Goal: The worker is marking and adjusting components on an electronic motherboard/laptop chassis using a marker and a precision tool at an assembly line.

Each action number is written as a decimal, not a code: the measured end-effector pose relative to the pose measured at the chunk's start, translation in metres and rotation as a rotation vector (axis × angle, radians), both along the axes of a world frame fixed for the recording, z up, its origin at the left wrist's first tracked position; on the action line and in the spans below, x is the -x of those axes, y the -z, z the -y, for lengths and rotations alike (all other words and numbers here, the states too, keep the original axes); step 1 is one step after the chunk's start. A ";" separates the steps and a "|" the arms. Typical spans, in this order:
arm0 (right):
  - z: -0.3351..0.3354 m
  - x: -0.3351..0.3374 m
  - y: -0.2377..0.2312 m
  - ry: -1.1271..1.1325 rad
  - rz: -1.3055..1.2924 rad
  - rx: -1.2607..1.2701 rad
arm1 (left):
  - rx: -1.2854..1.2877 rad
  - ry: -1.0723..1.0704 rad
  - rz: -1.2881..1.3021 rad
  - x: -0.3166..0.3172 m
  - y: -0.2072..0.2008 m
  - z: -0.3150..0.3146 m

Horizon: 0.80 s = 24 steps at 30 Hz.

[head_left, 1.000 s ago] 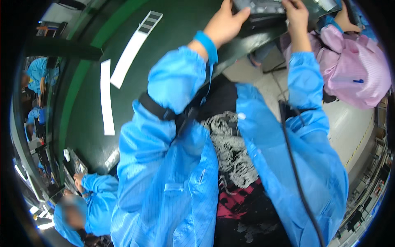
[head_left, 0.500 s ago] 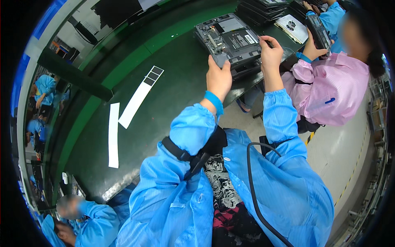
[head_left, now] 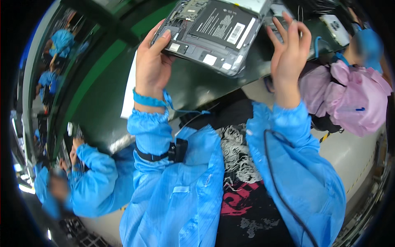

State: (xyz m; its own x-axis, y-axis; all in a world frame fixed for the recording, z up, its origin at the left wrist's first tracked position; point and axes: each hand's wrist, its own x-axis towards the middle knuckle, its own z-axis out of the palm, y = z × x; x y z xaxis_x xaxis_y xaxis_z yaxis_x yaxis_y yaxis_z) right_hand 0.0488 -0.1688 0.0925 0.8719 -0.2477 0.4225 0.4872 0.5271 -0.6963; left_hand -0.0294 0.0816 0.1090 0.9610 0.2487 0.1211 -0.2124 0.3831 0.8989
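An opened laptop base (head_left: 197, 46) is tilted above the bench, its inner side facing me. A black battery (head_left: 218, 24) with a white label and a circuit board (head_left: 192, 10) lie exposed in it. My left hand (head_left: 154, 61) grips the base at its left corner, thumb on top and the other fingers underneath. Off the right edge, my right hand (head_left: 291, 51) has its fingers spread and holds nothing. The far edge of the laptop base runs out of the picture at the top.
A white strip (head_left: 129, 92) lies on the dark green bench (head_left: 105, 92), partly behind my left wrist. Far right, a silver panel (head_left: 336, 29) rests near a person in pink (head_left: 354, 99). A person in blue (head_left: 98, 177) works at the lower left.
My right hand has let go of the laptop base and opened beside it. The base has come left and closer with my left hand and is tilted. The view has shifted too.
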 end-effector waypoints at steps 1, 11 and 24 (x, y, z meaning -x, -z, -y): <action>0.000 -0.019 0.010 -0.139 -0.099 -0.042 | -0.088 -0.004 -0.074 0.010 0.004 -0.014; -0.006 -0.030 0.109 -0.255 -0.471 0.197 | -1.145 -0.650 -0.046 0.084 0.065 -0.013; 0.011 -0.009 0.128 0.082 -0.194 0.847 | -1.325 -0.361 -0.698 0.171 0.245 0.013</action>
State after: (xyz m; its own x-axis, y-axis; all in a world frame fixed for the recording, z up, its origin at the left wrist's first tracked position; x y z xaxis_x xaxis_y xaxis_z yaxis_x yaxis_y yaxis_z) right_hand 0.0581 -0.1802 -0.0360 0.9407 0.0172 0.3388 0.3330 -0.2371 -0.9126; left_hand -0.2006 0.0686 -0.1359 0.8327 0.5537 0.0016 0.4793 -0.7222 0.4987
